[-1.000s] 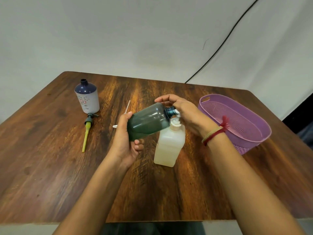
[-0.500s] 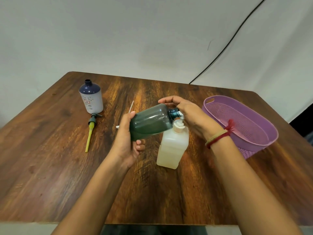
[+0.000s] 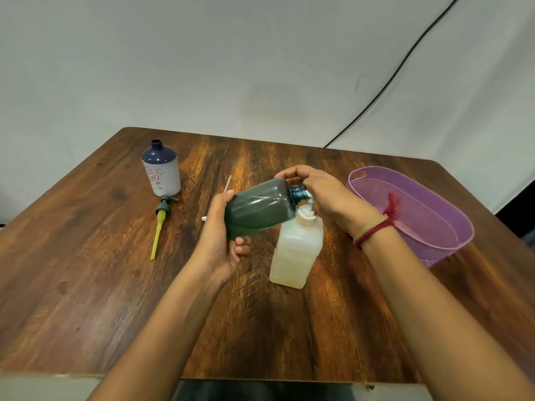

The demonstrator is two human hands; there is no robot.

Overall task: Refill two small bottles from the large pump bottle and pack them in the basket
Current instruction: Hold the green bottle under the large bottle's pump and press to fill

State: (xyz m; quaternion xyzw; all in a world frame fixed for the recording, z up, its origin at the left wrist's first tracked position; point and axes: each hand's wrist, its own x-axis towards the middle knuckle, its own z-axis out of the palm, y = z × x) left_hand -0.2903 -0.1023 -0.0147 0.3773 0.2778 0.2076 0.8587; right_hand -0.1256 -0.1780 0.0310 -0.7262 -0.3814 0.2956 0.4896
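Over the wooden table (image 3: 86,285) the green bottle (image 3: 257,208) is still gripped in the left hand (image 3: 220,241) with curled fingers, its mouth kept at the pump bottle (image 3: 295,253), whose head is pressed under the curled right hand (image 3: 327,195), so filling is judged unfinished.

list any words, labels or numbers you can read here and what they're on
Nothing here can be read.
White and navy bottle: small red-boxed mark, too small and blurred to read.
Green bottle, pump bottle, basket: no text visible.
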